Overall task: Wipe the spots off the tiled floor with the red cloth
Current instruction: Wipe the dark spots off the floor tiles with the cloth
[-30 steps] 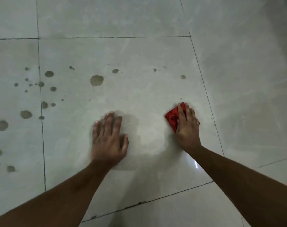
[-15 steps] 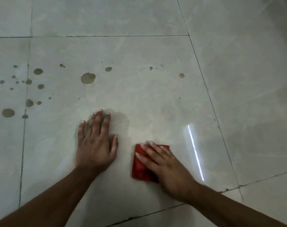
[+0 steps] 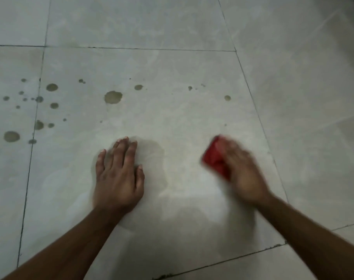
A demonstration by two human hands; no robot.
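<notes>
Two bare forearms reach in from the near edge, one hand at the end of each. The left hand (image 3: 119,178) lies palm down on the pale grey glazed tiled floor (image 3: 172,118), its fingers (image 3: 121,150) straight and close together, the thumb set a little apart, holding nothing. The right hand (image 3: 244,174) is smeared by motion blur, so whether its fingers are straight or curled cannot be told; it lies over one small folded red cloth (image 3: 214,158) and presses it to the floor, the cloth showing at the hand's left and far side. Cloth and both hands sit on the same large square tile, the cloth towards its right part, well apart from the left hand. The tile around the hands looks dull and streaky (a soft shadow falls just right of the left hand). Thin dark grout lines (image 3: 28,178) divide the floor into big squares. Further off lie the brownish-grey round spots (image 3: 113,97): roughly twenty, the largest near the tile's middle, a scatter of small ones clustered at the left across a grout line, and one lone spot (image 3: 227,98) far beyond the cloth. The farthest tiles are smooth and faintly veined.
</notes>
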